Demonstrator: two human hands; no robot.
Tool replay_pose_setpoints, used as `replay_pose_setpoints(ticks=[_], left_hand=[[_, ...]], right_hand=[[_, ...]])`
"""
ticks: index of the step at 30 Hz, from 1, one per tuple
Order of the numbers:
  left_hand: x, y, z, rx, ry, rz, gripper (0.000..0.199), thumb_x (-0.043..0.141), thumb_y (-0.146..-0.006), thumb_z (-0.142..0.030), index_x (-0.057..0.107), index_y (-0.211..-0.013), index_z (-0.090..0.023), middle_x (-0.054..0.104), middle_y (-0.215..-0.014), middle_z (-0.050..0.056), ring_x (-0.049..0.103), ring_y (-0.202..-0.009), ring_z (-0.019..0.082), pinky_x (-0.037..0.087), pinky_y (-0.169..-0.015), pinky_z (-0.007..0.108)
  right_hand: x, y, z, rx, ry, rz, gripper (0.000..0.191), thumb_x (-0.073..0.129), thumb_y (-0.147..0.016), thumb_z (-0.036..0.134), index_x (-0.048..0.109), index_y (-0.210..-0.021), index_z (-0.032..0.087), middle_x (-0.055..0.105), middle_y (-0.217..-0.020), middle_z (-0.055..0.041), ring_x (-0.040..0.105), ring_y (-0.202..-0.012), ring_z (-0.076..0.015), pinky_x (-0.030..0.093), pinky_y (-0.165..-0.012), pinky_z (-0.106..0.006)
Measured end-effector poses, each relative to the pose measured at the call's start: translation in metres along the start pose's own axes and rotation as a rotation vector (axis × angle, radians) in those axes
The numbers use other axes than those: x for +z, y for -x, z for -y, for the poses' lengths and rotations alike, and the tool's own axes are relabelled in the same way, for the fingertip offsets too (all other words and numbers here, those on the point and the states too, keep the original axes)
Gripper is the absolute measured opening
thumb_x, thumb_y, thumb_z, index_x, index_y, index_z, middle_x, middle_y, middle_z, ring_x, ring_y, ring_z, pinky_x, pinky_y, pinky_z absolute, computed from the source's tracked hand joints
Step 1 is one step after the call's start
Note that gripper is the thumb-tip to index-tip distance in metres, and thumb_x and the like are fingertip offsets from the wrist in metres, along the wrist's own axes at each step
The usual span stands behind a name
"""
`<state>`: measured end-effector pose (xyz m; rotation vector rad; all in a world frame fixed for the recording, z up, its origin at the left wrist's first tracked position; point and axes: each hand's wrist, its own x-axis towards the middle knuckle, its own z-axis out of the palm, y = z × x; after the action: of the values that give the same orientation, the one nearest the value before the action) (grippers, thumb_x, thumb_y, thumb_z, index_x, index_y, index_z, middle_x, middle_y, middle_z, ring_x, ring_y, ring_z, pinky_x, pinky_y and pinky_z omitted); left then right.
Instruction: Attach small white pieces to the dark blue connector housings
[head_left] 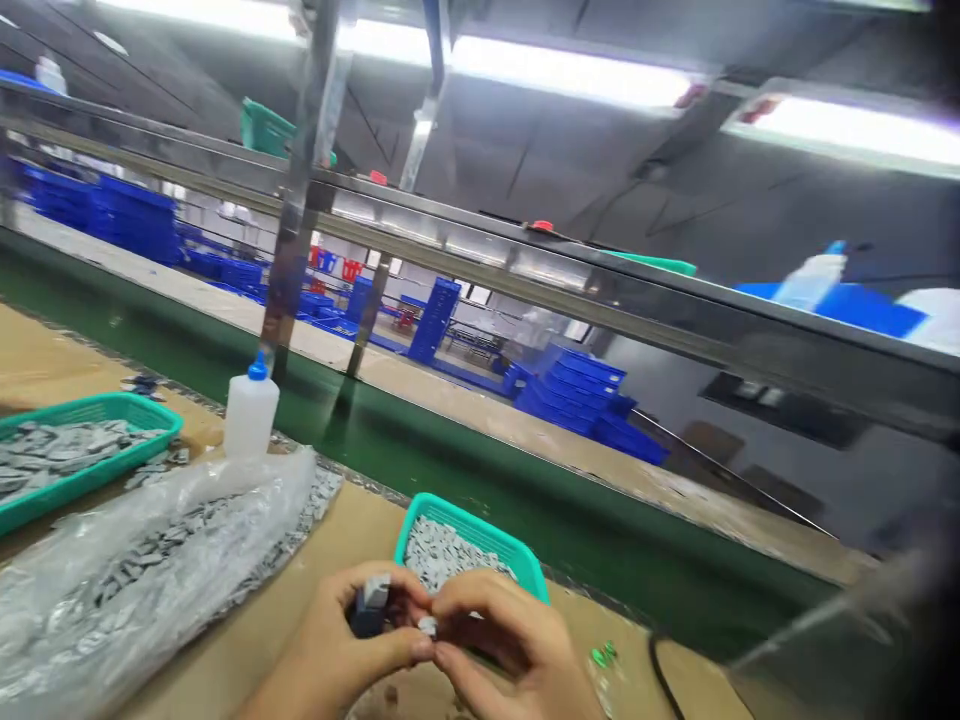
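Near the bottom middle, my left hand and my right hand meet at the fingertips. Pinched between them is a small pale grey piece, too small to make out its kind. My left hand is also curled around a dark block-like piece with a light grey part on top. Just behind the hands stands a green basket of small pale grey pieces, partly hidden by my fingers.
On the left lies a clear plastic bag with many grey pieces. Behind it stand a white squeeze bottle with a blue cap and another green tray. Small green bits lie at right. A green conveyor belt runs beyond the table.
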<state>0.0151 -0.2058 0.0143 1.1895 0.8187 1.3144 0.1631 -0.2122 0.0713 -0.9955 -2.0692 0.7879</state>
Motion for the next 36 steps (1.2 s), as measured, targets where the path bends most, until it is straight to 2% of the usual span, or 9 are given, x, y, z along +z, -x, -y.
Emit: replay_pose_setpoints(ticks=[5,8,11,14,17,21,24,28,36], left_hand=[[0.003,0.018,-0.01,0.521,-0.403,0.146,0.008,0.062,-0.068,-0.015,0.064,-0.073,-0.022,0.063,-0.071,0.002,0.059,-0.065,0.014,0.047,-0.059,0.021],[0.006,0.029,-0.005,0.71,-0.532,0.265,0.02,0.054,-0.072,-0.006,0.062,-0.081,-0.022,0.062,-0.077,0.003,0.059,-0.067,0.012,0.047,-0.061,0.018],[0.012,0.034,0.001,0.73,-0.606,0.367,0.026,0.048,-0.074,-0.001,0.059,-0.086,-0.021,0.06,-0.082,0.003,0.057,-0.072,0.011,0.045,-0.065,0.018],[0.021,0.035,0.008,0.644,-0.632,0.444,0.022,0.048,-0.075,-0.004,0.06,-0.084,-0.02,0.059,-0.082,0.004,0.056,-0.073,0.011,0.043,-0.067,0.019],[0.03,0.031,0.015,0.466,-0.557,0.342,0.009,0.054,-0.075,-0.016,0.062,-0.077,-0.019,0.056,-0.078,0.004,0.054,-0.071,0.012,0.041,-0.064,0.02],[0.03,0.022,0.03,-0.126,-0.154,0.083,0.02,0.051,-0.075,-0.036,0.056,-0.084,-0.02,0.043,-0.061,-0.003,0.037,-0.048,0.006,0.029,-0.043,0.017],[0.022,0.019,0.038,-0.421,0.181,0.063,0.03,0.054,-0.07,-0.032,0.05,-0.098,-0.022,0.041,-0.066,-0.004,0.037,-0.05,0.006,0.025,-0.041,0.015],[0.015,0.022,0.038,-0.523,0.387,0.152,0.037,0.053,-0.064,-0.019,0.052,-0.101,-0.02,0.042,-0.073,-0.002,0.044,-0.06,0.008,0.034,-0.047,0.016],[0.017,0.022,0.034,-0.609,0.416,0.093,0.038,0.051,-0.07,-0.014,0.05,-0.107,-0.019,0.047,-0.078,0.001,0.052,-0.068,0.011,0.044,-0.064,0.023]], right_hand=[[-0.007,0.026,0.007,0.306,-0.463,0.109,0.011,0.058,-0.073,0.024,0.055,-0.078,0.015,0.058,-0.065,-0.0015,0.06,-0.06,-0.0135,0.049,-0.06,-0.025],[-0.012,0.04,0.01,0.191,-0.262,0.054,0.003,0.058,-0.069,0.012,0.06,-0.069,0.015,0.061,-0.07,-0.0026,0.06,-0.065,-0.0144,0.048,-0.059,-0.023],[-0.017,0.053,0.01,0.025,-0.006,0.04,0.017,0.057,-0.065,0.0,0.064,-0.068,0.015,0.063,-0.075,-0.0025,0.059,-0.07,-0.0135,0.047,-0.063,-0.022],[-0.021,0.065,0.004,0.007,0.081,0.039,0.021,0.056,-0.066,-0.003,0.066,-0.07,0.015,0.065,-0.072,-0.0015,0.059,-0.067,-0.0119,0.047,-0.062,-0.019],[-0.019,0.077,-0.018,0.038,0.14,-0.053,0.022,0.057,-0.067,-0.003,0.067,-0.069,0.016,0.065,-0.07,-0.0003,0.059,-0.066,-0.0114,0.047,-0.062,-0.018],[-0.009,0.095,-0.064,0.118,0.247,-0.281,0.017,0.057,-0.07,0.004,0.067,-0.069,0.018,0.066,-0.07,-0.0017,0.06,-0.066,-0.0142,0.047,-0.06,-0.022],[0.001,0.106,-0.09,0.128,0.268,-0.312,0.015,0.053,-0.073,0.009,0.067,-0.072,0.016,0.065,-0.072,-0.0052,0.06,-0.067,-0.0169,0.049,-0.06,-0.026],[0.008,0.113,-0.1,0.087,0.275,-0.277,0.017,0.05,-0.077,0.014,0.067,-0.076,0.017,0.064,-0.075,-0.007,0.06,-0.069,-0.0177,0.049,-0.061,-0.028],[0.008,0.112,-0.103,0.013,0.3,-0.247,0.021,0.045,-0.082,0.018,0.066,-0.08,0.016,0.062,-0.073,-0.008,0.059,-0.067,-0.0172,0.05,-0.058,-0.027]])
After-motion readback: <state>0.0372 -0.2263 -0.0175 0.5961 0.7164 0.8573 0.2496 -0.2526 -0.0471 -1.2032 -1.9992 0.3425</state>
